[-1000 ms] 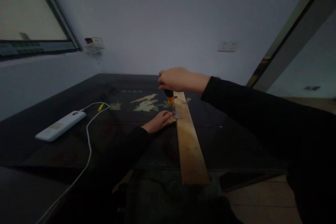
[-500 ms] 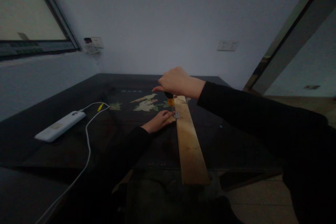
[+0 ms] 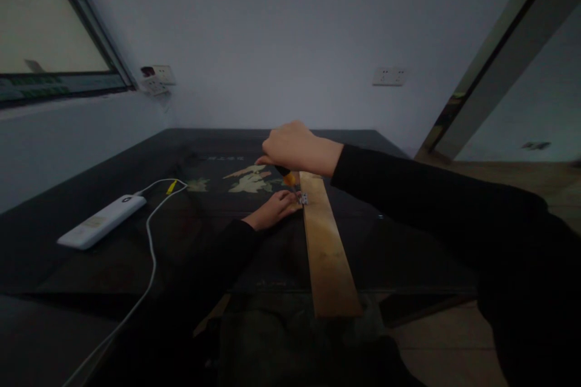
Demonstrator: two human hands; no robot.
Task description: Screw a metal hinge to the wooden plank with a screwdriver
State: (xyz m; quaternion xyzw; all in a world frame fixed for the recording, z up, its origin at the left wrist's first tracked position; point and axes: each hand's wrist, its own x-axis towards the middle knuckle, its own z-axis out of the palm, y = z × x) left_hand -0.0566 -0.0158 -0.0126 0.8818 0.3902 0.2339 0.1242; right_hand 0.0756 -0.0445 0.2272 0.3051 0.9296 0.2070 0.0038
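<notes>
My right hand is closed around the black and yellow handle of a screwdriver. The screwdriver leans, its shaft pointing down toward a small metal hinge at the left edge of a long wooden board. Low on the table, my left hand has its fingers pressed together at the hinge, steadying it beside the screwdriver's tip. A bit of pale wood shows under those fingers. Whether a screw sits under the tip is too small to tell.
The board lies lengthwise on a dark table with a floral picture, its near end sticking out past the front edge. To the left rests a white power bank with a white cable trailing off the front. A wall rises behind.
My right hand has moved slightly left and down, and the screwdriver has gone from nearly upright to tilted. My left hand stays at the hinge. The view has shifted a little.
</notes>
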